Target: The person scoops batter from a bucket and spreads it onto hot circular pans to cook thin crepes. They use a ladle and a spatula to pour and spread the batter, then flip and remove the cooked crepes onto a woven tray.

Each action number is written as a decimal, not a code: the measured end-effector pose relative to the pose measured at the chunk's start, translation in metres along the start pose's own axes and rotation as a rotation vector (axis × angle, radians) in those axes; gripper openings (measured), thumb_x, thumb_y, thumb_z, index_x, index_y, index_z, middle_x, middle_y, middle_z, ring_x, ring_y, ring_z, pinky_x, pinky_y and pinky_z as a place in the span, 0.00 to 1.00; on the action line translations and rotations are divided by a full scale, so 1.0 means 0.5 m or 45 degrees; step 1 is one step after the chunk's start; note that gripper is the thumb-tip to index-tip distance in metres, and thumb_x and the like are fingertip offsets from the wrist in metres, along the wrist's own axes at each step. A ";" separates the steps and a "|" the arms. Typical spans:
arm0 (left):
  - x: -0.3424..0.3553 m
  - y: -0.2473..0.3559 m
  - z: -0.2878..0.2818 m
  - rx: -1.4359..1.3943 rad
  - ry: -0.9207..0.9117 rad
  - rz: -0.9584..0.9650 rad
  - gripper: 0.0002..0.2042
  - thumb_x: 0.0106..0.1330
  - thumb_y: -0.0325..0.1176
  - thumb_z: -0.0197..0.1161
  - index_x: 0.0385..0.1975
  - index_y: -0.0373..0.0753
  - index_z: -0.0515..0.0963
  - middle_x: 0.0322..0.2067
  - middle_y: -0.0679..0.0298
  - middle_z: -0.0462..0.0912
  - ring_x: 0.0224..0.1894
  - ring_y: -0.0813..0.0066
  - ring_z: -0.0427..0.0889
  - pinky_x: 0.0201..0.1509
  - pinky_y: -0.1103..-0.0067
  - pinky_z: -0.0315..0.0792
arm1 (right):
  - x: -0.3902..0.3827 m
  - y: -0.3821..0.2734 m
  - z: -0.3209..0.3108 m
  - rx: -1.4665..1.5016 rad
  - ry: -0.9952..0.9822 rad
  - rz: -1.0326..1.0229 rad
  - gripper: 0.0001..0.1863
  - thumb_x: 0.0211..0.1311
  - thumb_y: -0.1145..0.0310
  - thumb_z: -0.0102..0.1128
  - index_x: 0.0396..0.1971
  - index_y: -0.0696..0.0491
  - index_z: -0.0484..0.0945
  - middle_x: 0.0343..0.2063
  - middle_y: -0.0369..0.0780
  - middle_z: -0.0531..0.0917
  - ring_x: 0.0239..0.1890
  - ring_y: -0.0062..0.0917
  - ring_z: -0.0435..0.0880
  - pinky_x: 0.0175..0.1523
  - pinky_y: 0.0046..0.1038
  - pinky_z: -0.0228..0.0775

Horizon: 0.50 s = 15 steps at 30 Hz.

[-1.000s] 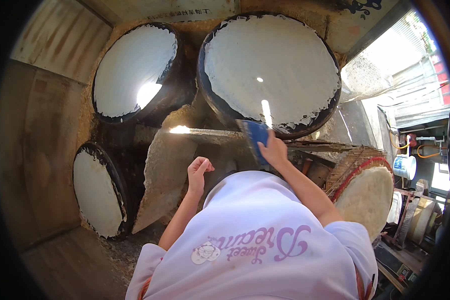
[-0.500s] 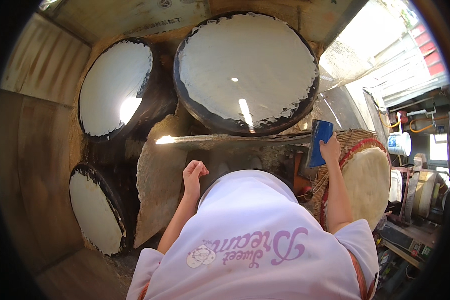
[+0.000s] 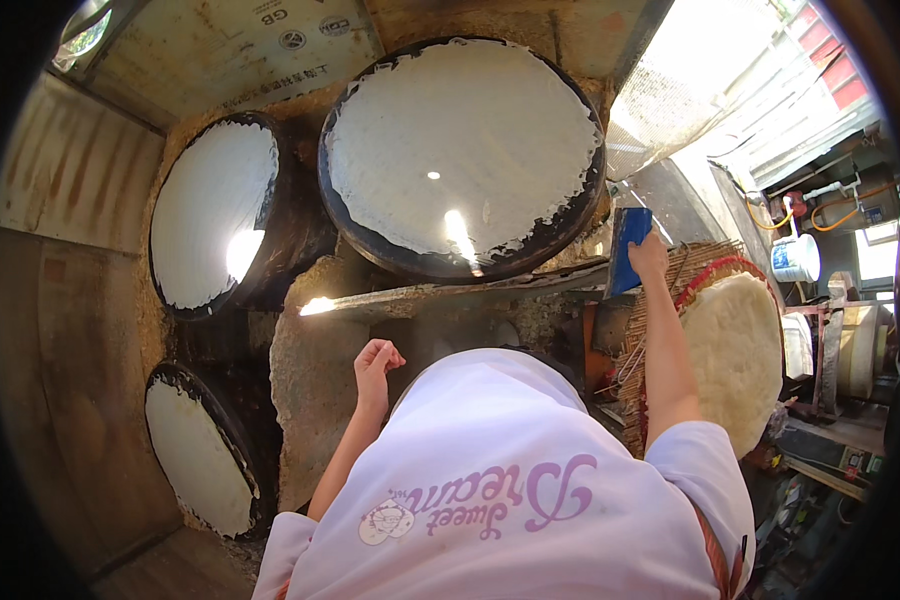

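Observation:
My right hand (image 3: 649,257) grips a blue flat scraper (image 3: 629,250), held upright past the right end of a long ledge. My left hand (image 3: 377,361) is closed loosely in front of my body, with nothing visible in it. Ahead lies a large round dark griddle (image 3: 332,208), covered by a thin white sheet of batter (image 3: 460,140) with a ragged edge. At my right, next to the forearm, a pile of round pale pancakes (image 3: 735,350) rests on a woven straw mat (image 3: 692,268) with a red rim.
Two more round griddles with white sheets, an upper (image 3: 215,215) and a lower one (image 3: 198,455), stand on the left. A narrow ledge (image 3: 450,297) runs between me and the large griddle. A white bucket (image 3: 796,259) hangs at the right, with machinery beyond it.
My view has tilted and turned a little, so the griddles sit lower and further left or right in it. The right hand with the scraper has moved slightly forward; the left hand stays closed.

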<state>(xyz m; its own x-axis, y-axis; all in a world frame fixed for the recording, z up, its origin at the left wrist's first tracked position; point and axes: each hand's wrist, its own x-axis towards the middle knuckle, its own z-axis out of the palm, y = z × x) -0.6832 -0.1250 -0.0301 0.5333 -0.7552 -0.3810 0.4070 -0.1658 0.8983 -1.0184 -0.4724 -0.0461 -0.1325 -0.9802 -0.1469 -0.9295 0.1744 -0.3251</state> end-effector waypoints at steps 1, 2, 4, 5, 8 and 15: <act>-0.001 0.001 0.005 -0.003 -0.005 -0.003 0.08 0.63 0.30 0.51 0.22 0.38 0.70 0.18 0.69 0.72 0.23 0.83 0.71 0.29 0.87 0.64 | 0.001 -0.002 0.012 0.026 0.073 -0.047 0.28 0.49 0.62 0.60 0.48 0.58 0.62 0.32 0.52 0.79 0.36 0.44 0.79 0.41 0.41 0.70; -0.003 -0.002 0.005 0.006 -0.019 -0.004 0.08 0.63 0.30 0.51 0.22 0.38 0.70 0.18 0.69 0.72 0.23 0.83 0.71 0.29 0.87 0.64 | 0.001 -0.006 0.022 0.052 0.146 -0.094 0.28 0.49 0.62 0.59 0.48 0.58 0.62 0.31 0.52 0.79 0.35 0.45 0.78 0.40 0.41 0.70; -0.009 -0.010 0.003 0.016 -0.022 0.006 0.08 0.63 0.30 0.51 0.22 0.38 0.70 0.18 0.69 0.72 0.22 0.83 0.71 0.29 0.87 0.64 | -0.029 -0.054 0.044 -0.040 0.176 -0.300 0.25 0.52 0.63 0.56 0.48 0.55 0.60 0.28 0.53 0.79 0.30 0.48 0.78 0.36 0.44 0.69; -0.008 -0.012 0.008 0.004 -0.017 0.003 0.08 0.63 0.30 0.51 0.22 0.38 0.70 0.18 0.69 0.72 0.22 0.83 0.71 0.29 0.87 0.65 | -0.031 -0.068 0.051 -0.027 0.178 -0.274 0.24 0.51 0.65 0.56 0.48 0.55 0.61 0.30 0.52 0.79 0.32 0.48 0.78 0.37 0.43 0.69; -0.016 -0.012 0.027 0.000 -0.009 -0.012 0.08 0.63 0.30 0.51 0.22 0.38 0.70 0.18 0.69 0.72 0.22 0.83 0.72 0.29 0.87 0.65 | 0.019 -0.051 0.057 -0.150 -0.092 -0.119 0.23 0.50 0.67 0.57 0.46 0.56 0.64 0.33 0.51 0.79 0.36 0.45 0.78 0.41 0.40 0.70; -0.026 -0.030 0.052 -0.021 0.071 0.034 0.08 0.63 0.29 0.50 0.21 0.38 0.70 0.18 0.69 0.72 0.22 0.82 0.72 0.29 0.87 0.65 | 0.026 0.002 0.128 0.846 -0.047 0.119 0.20 0.43 0.68 0.64 0.37 0.61 0.72 0.33 0.47 0.79 0.37 0.37 0.79 0.44 0.31 0.68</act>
<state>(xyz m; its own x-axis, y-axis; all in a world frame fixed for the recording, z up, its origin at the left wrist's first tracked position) -0.7156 -0.1290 -0.0331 0.5844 -0.7228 -0.3688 0.4038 -0.1353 0.9048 -0.9991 -0.4790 -0.1083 -0.1791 -0.9565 -0.2304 -0.5039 0.2903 -0.8135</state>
